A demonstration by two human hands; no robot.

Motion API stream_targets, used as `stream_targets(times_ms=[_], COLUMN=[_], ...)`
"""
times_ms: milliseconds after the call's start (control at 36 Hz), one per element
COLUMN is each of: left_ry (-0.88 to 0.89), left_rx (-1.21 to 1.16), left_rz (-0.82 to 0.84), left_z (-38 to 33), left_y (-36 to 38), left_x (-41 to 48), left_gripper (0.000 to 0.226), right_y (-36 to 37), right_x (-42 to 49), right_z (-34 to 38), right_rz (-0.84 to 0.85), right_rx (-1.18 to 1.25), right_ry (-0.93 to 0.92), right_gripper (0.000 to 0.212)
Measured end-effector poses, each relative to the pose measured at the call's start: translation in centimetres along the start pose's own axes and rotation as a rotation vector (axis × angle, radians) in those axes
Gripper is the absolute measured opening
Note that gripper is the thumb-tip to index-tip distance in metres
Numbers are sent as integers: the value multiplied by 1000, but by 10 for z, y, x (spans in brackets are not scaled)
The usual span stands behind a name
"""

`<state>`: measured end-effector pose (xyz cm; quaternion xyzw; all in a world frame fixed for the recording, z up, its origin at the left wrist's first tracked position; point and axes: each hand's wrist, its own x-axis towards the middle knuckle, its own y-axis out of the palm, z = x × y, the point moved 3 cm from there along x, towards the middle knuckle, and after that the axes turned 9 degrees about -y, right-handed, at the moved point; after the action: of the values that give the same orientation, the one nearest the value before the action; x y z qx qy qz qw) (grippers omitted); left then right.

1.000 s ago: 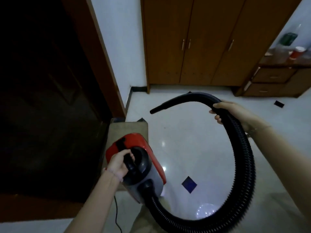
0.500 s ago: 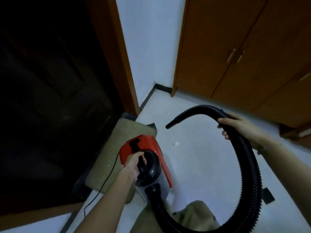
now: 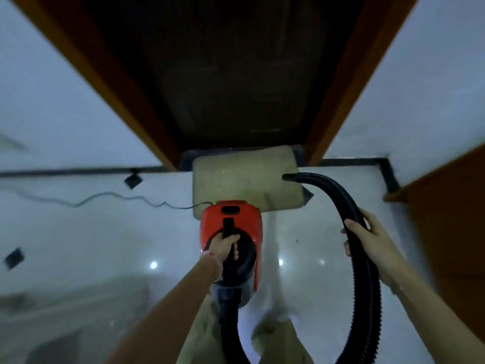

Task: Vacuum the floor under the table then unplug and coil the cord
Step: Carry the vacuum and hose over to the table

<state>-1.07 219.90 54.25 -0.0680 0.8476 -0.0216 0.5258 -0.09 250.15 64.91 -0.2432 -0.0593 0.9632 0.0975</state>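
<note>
A small red vacuum cleaner (image 3: 245, 219) with a black handle hangs in the middle of the view. My left hand (image 3: 224, 245) grips that handle from below. Its black ribbed hose (image 3: 367, 298) loops from the vacuum's lower end up the right side. My right hand (image 3: 367, 240) grips the hose near its upper bend. The hose's open tip (image 3: 287, 177) sits over the right part of a tan doormat (image 3: 244, 179). A thin black cord (image 3: 105, 198) trails from the vacuum's top across the white floor to the left.
A dark open doorway (image 3: 236, 74) with brown wooden frame posts (image 3: 338, 82) lies straight ahead behind the mat. White walls with black skirting flank it. A brown wooden cupboard (image 3: 451, 206) stands at the right edge. Small black floor inlays (image 3: 14, 257) dot the glossy floor.
The view has swung left to face the doorway head-on. Vacuum and hose came round with it, and the hose tip now sits over the doormat. Both hands keep their grips.
</note>
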Motion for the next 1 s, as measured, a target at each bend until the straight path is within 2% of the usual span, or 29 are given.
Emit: stream_targets(times_ms=[111, 222, 417, 694, 1000], left_ry=[-40, -111, -172, -245, -330], left_rx=[-63, -125, -201, -355, -244], left_rz=[-60, -116, -197, -138, -180], left_z=[66, 126, 233, 402, 520], left_y=[1, 0, -7, -16, -42], left_x=[-25, -40, -71, -103, -46], left_gripper=[21, 8, 12, 23, 28], right_y=[7, 21, 54, 50, 99], right_x=[1, -1, -55, -169, -200], right_z=[-16, -38, -113, -217, -323], right_rz=[155, 285, 509, 521, 631], right_rx=[-71, -109, -244, -344, -377], right_ry=[-3, 1, 45, 7, -26], right_gripper=[42, 41, 41, 41, 36])
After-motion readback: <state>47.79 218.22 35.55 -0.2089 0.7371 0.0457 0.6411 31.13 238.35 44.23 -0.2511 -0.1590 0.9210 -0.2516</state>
